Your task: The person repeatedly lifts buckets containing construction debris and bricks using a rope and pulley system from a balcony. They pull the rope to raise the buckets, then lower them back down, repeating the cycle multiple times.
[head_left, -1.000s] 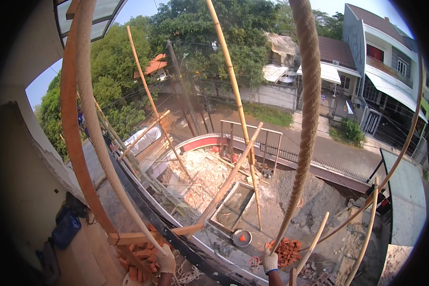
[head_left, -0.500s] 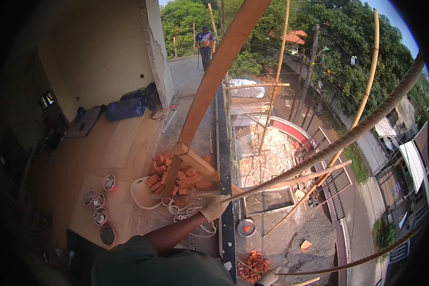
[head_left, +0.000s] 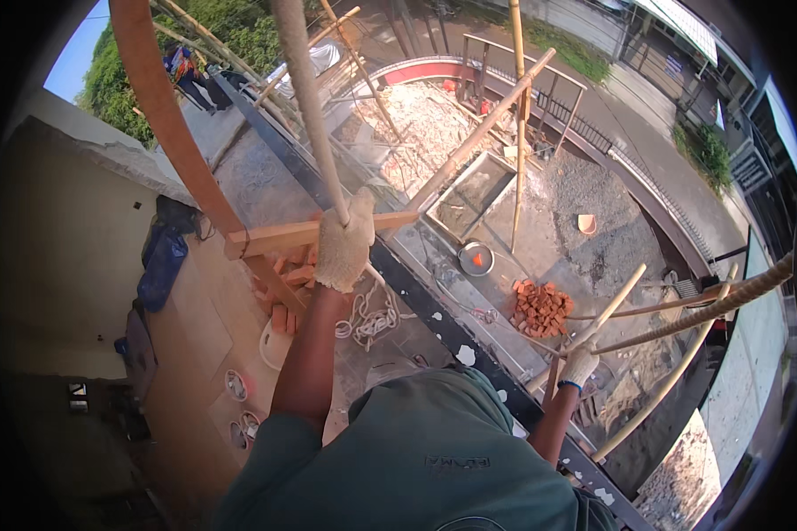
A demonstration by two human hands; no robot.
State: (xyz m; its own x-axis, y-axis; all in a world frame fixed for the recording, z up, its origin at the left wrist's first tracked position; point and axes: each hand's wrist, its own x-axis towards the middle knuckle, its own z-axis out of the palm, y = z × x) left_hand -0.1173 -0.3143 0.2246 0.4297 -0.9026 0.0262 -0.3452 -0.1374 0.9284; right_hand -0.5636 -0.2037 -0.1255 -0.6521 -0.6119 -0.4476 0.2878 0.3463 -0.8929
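Note:
A pale, dusty work glove covers my left hand (head_left: 345,243), its fingers closed round a thick twisted rope (head_left: 308,97) that runs up out of the picture. Just behind that hand crosses a short wooden brace (head_left: 297,234), fixed to a slanting reddish timber (head_left: 173,124). Lower and to the right, beyond the dark ledge (head_left: 434,314), is my gloved right hand (head_left: 579,365), closed on a second stretch of thick rope (head_left: 708,310) leading off to the right. Beside that hand slopes a bamboo pole (head_left: 615,305).
Bricks (head_left: 285,296) and a coil of white rope (head_left: 367,320) lie on my floor. Down below are a brick pile (head_left: 542,308), a round pan (head_left: 476,258), a mortar trough (head_left: 474,195) and gravel (head_left: 607,208). Another person (head_left: 193,80) stands at the far left.
My view has swung to the right and downward. Both hands keep hold of rope; the left hand's rope now rises steeply instead of slanting right, and my right forearm has come into view.

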